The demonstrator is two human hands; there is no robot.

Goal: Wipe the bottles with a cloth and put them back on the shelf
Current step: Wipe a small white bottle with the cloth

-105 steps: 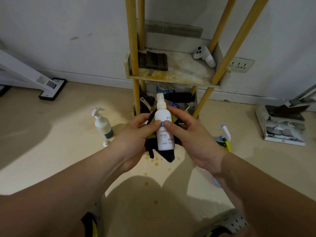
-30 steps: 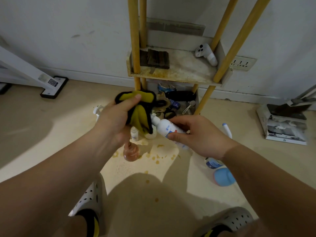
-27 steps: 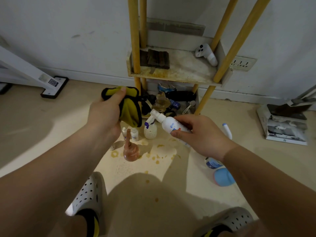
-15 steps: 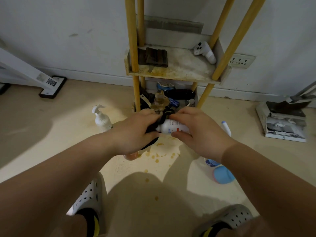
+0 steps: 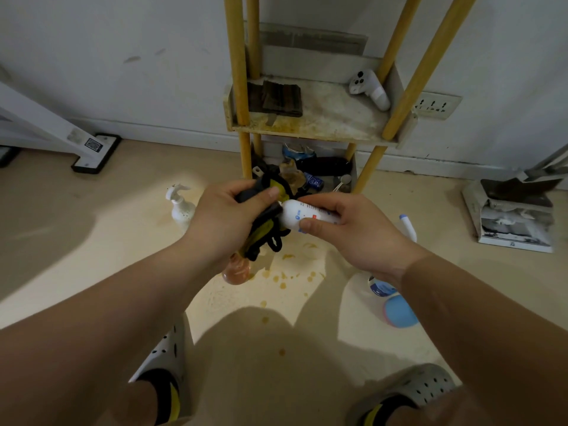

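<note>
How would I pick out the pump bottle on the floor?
Find the yellow-legged shelf against the wall. Left of its feet, on the floor, stands the pump bottle. It alone is all white, with a curved pump head.

- Both forearms bare, as are the left hand (image 5: pixel 221 219) and right hand (image 5: pixel 353 232).
- Pale grey left clog (image 5: pixel 163 355), lower left of centre, dotted with round holes.
- Matching right clog (image 5: pixel 424 384), lower right.
- Black socks (image 5: pixel 168 398) with a yellow stripe.

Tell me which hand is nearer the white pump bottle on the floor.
Left. The left hand, gripping the cloth, is just right of the pump bottle; the right hand, holding the spray bottle, is farther right.
</note>
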